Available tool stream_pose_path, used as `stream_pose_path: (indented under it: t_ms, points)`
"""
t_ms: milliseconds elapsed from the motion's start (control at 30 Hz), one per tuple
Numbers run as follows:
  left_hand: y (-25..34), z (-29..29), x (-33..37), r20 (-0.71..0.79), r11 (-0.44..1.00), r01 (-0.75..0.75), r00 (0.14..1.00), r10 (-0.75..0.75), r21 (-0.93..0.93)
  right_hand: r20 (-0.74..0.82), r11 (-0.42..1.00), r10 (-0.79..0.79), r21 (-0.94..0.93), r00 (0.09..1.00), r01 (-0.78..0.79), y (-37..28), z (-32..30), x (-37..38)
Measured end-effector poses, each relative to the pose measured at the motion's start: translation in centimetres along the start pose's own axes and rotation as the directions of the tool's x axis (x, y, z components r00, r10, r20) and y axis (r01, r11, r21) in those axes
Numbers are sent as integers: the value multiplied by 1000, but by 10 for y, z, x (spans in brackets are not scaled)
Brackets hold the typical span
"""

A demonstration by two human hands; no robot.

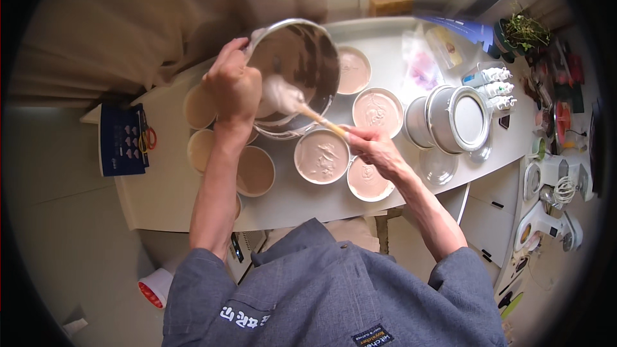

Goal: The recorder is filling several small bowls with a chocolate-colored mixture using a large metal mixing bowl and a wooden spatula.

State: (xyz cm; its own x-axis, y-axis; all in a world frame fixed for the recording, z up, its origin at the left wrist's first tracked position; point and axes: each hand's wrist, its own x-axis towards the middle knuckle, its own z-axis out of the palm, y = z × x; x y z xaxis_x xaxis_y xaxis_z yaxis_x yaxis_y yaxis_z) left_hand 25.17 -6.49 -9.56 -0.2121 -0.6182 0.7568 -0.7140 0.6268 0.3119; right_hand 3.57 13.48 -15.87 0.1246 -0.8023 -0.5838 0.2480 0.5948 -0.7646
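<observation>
My left hand is closed on the rim side of a large metal mixing bowl, held tilted above the table. Brownish-pink batter coats the bowl's inside. In my right hand is the wooden handle of a spatula. Its head, inside the bowl's near edge, is thick with pale batter and smeared by motion. Below and to the right stand several round pans of pinkish batter, among them a near pan and a far pan. A smoother, browner pan sits by my left forearm, others partly hidden.
Stacked metal cake pans and a clear lid stand at the right. Beyond them are white-capped bottles and a plastic bag. Scissors lie by a blue box at the left edge. A curtain hangs behind.
</observation>
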Motion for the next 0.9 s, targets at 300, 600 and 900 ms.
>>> stream_pose_path:
  t_ms: [300, 600, 900]
  points:
    - [-43, 0, 23, -8, 997, 81, 997, -81, -6, -366, 932, -342, -249, 866, 263, -27, -49, -6]
    - [-56, -28, 29, -29, 990, 138, 990, -138, -27, -272, 228, -727, -962, 631, -152, 38, -79, 72]
    - [-72, -54, 24, -51, 991, 129, 991, -127, 43, -159, 117, -808, -987, 568, -110, 45, -82, 72]
